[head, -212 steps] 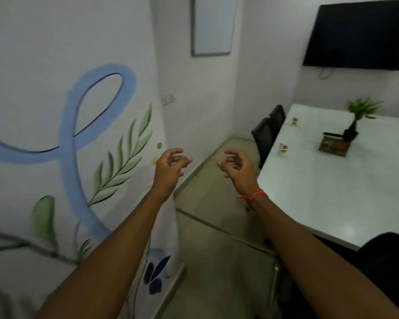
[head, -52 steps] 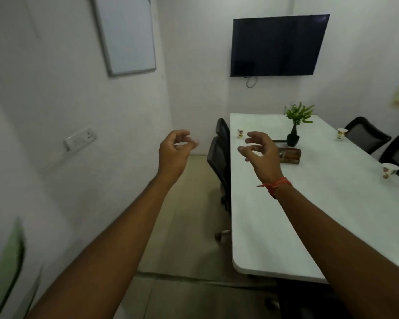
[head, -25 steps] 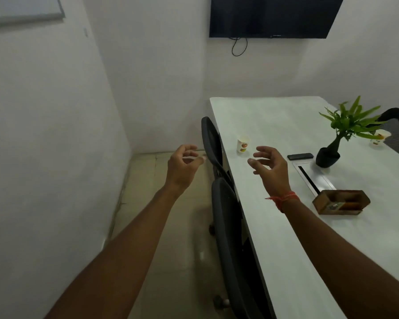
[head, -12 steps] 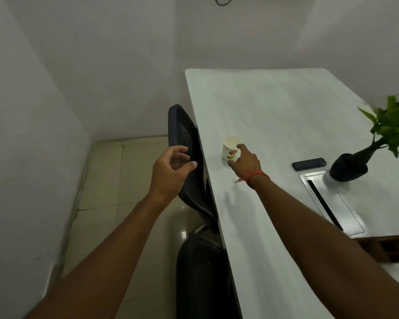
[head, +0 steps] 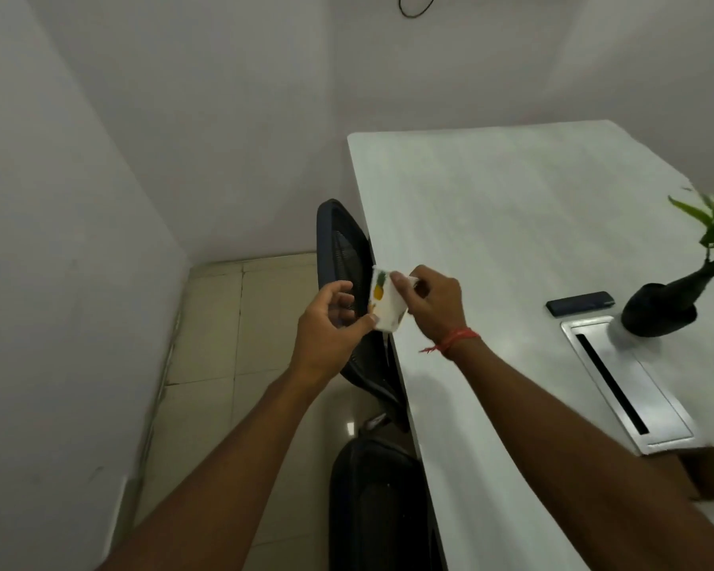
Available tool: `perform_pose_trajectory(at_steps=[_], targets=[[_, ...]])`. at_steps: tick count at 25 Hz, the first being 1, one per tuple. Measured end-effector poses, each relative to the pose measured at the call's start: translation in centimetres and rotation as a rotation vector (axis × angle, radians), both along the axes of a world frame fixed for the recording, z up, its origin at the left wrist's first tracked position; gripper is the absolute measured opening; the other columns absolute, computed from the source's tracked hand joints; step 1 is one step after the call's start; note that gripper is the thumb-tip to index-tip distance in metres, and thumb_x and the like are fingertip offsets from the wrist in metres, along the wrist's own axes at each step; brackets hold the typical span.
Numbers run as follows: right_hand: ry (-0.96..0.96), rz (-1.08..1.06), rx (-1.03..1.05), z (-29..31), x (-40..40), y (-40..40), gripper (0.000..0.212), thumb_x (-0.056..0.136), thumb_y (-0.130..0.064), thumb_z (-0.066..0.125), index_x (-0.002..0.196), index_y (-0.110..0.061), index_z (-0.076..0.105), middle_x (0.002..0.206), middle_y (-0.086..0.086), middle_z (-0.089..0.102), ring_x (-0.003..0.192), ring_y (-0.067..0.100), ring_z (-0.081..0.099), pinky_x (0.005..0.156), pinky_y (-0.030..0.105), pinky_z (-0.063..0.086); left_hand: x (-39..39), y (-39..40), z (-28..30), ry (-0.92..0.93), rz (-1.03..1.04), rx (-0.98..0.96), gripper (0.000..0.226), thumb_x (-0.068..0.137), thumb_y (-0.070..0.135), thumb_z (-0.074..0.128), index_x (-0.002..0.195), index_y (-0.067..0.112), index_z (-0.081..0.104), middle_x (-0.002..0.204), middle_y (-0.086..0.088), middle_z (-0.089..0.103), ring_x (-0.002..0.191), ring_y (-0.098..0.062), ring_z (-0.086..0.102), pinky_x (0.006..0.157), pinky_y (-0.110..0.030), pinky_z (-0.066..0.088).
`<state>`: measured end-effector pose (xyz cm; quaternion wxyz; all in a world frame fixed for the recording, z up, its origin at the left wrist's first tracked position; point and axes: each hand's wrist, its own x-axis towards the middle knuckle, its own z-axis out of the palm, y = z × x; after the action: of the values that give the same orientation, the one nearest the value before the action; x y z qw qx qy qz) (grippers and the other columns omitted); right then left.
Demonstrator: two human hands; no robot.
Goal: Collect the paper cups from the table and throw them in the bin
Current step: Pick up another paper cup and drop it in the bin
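A small white paper cup (head: 383,302) with a pineapple print is lifted off the white table (head: 491,224) and hangs over its left edge. My right hand (head: 431,304) grips the cup at its rim and side; a red thread is tied around that wrist. My left hand (head: 332,327) is just left of the cup, its thumb touching the cup's base and its fingers curled apart. No bin is in view.
Two black office chairs (head: 347,257) (head: 380,500) stand tucked against the table's left edge. On the table lie a dark phone (head: 580,302), a black vase with a green plant (head: 660,311), a metal cable hatch (head: 623,385) and a brown box (head: 705,467). Tiled floor runs along the wall on the left.
My right hand has picked the cup up from the table and carried it left over the edge. My left hand has risen to meet the cup's base.
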<state>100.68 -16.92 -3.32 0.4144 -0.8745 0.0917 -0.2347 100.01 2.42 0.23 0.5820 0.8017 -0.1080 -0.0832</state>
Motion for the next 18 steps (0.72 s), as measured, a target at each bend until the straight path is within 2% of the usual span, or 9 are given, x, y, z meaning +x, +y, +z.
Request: perform_pose_trajectory(at_steps=[3,5,8,10,13,18], targets=[[-0.059,0.225,0.138,5.1,-5.5,4.7,0.041,0.087,-0.052,0.056,0.078,-0.013,0.064,0.067,-0.009,0.063,0.064,0.012,0.066,0.054,0.020,0.052,-4.1,1.2,3.0,0.017,-0.047,-0.029,0.051,0.079,0.027,0.078,0.123,0.024,0.053,0.102,0.018,0.061,0.090,0.001,0.062,0.065,-0.010,0.053],[-0.026,0.279,0.199,7.8,-9.6,6.5,0.037,0.086,-0.050,0.058,0.087,-0.014,0.065,0.073,-0.009,0.066,0.068,0.015,0.070,0.058,0.021,0.056,-7.7,3.1,4.4,-0.011,-0.031,-0.040,0.046,0.079,0.026,0.078,0.117,0.027,0.052,0.100,0.015,0.061,0.087,-0.001,0.062,0.062,-0.008,0.051],[-0.095,0.197,0.316,11.8,-17.6,8.1,0.030,0.090,-0.034,0.064,0.107,-0.010,0.062,0.069,0.006,0.067,0.056,0.023,0.065,0.055,0.030,0.055,-14.6,7.6,6.7,-0.057,0.030,-0.077,0.050,0.078,0.023,0.079,0.121,0.020,0.055,0.109,0.005,0.063,0.089,-0.005,0.063,0.063,-0.013,0.054],[-0.122,0.151,0.383,13.9,-23.2,9.0,0.031,0.089,-0.028,0.065,0.113,-0.009,0.060,0.071,0.014,0.067,0.054,0.028,0.063,0.054,0.031,0.053,-19.3,10.3,7.9,-0.072,0.096,-0.123,0.059,0.077,0.023,0.080,0.128,0.014,0.053,0.117,-0.001,0.063,0.096,-0.012,0.064,0.067,-0.015,0.054],[-0.134,0.132,0.378,16.1,-31.4,10.7,0.030,0.089,-0.024,0.067,0.114,-0.009,0.059,0.075,0.014,0.067,0.054,0.028,0.063,0.052,0.031,0.053,-26.5,12.9,9.6,-0.103,0.147,-0.146,0.064,0.077,0.023,0.080,0.132,0.013,0.048,0.120,0.000,0.059,0.105,-0.019,0.061,0.069,-0.015,0.053],[-0.130,0.084,0.404,18.3,-43.0,11.9,0.032,0.089,-0.023,0.069,0.117,-0.011,0.060,0.079,0.015,0.069,0.054,0.026,0.064,0.053,0.032,0.054,-36.4,14.5,11.9,-0.157,0.182,-0.187,0.063,0.076,0.021,0.081,0.129,0.013,0.049,0.120,-0.002,0.059,0.102,-0.019,0.061,0.066,-0.015,0.052]])
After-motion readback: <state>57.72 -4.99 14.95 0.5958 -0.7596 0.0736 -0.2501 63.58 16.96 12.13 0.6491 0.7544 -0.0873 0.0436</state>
